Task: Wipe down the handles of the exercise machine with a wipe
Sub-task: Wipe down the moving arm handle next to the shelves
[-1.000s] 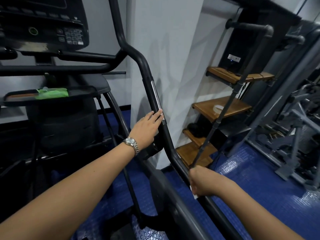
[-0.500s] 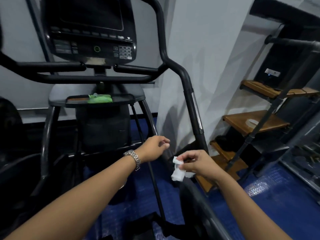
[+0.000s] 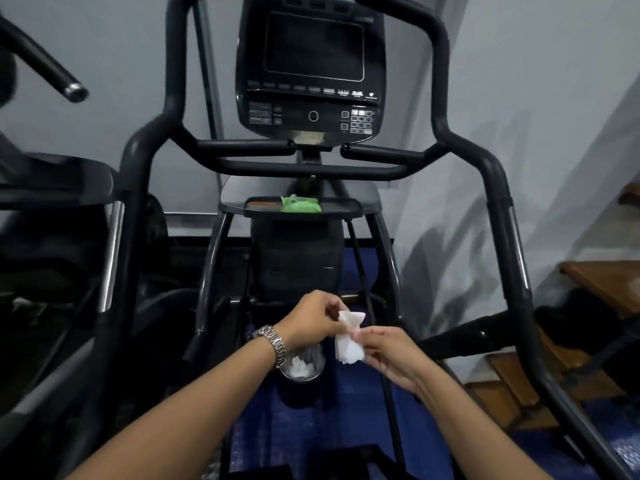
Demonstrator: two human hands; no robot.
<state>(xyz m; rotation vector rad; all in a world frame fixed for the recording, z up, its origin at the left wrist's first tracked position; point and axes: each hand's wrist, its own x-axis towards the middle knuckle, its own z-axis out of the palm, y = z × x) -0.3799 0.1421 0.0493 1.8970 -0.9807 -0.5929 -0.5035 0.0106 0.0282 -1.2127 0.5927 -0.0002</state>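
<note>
Folded wipe (image 3: 349,344): limp, light, probably damp. Grip: left hand (image 3: 311,320) pinches its top, right hand (image 3: 389,355) its middle. Bunch into palm for the handle (image 3: 507,258).

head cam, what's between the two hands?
A white wipe bridges the gap. The left hand pinches its upper end and the right hand grips its lower part. Nothing else lies between them in the head view.
</note>
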